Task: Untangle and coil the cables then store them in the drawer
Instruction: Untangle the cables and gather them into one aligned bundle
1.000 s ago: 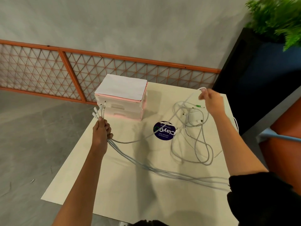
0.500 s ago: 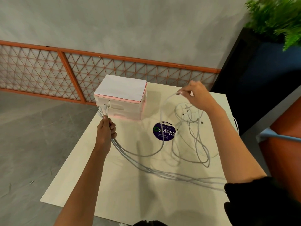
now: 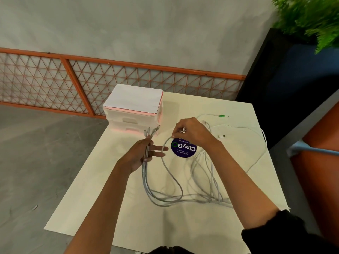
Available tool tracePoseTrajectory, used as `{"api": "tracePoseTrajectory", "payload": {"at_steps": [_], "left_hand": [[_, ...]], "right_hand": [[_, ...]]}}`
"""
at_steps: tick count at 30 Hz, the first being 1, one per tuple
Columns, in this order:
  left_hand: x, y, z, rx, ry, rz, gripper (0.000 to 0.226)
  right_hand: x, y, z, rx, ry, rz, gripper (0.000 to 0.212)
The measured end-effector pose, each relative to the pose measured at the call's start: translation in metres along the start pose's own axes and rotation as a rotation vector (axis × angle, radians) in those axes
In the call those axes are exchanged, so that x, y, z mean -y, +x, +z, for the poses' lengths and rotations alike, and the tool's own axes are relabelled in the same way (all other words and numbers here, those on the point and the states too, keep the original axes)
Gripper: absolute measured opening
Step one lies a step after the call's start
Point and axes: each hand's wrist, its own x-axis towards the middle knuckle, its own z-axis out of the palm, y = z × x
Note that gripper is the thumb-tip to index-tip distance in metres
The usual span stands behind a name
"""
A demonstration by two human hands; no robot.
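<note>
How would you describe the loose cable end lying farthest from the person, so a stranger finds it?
On the pale table, look right of the white drawer box, beyond the right hand. A white cable ends there; only its plug is green, while the nearby loose plug is white.

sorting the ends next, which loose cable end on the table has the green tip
The farthest cable end, beyond the right hand; the nearer loose plug is plain white.

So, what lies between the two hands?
Head view: a single grey cable hangs from the right hand, curving past the straight fingers of the left hand.
</note>
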Motion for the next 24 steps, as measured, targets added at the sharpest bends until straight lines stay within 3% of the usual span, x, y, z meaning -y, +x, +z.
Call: {"api": "tracePoseTrajectory", "payload": {"at_steps": [6,12,15,20,24], "left_hand": [[-0.008,-0.001,0.003,-0.096,0.016,0.016,0.039],[-0.019,0.005,-0.024,-0.2,-0.038,0.093,0.04],[-0.017,0.007,-0.025,-0.185,-0.015,0.089,0.041],[-0.014,0.012,-0.024,-0.179,-0.02,0.09,0.041],[-0.013,0.015,-0.03,-0.207,-0.002,0.084,0.041]], "right_hand": [[-0.021,-0.01,0.004,0.011,0.143,0.041,0.016],[-0.1,-0.049,0.008,-0.106,-0.069,0.403,0.014],[-0.118,-0.063,0.012,-0.065,-0.045,0.447,0.016],[-0.129,-0.07,0.014,-0.213,0.033,0.547,0.013],[-0.131,-0.066,-0.006,-0.303,0.106,0.513,0.028]]}}
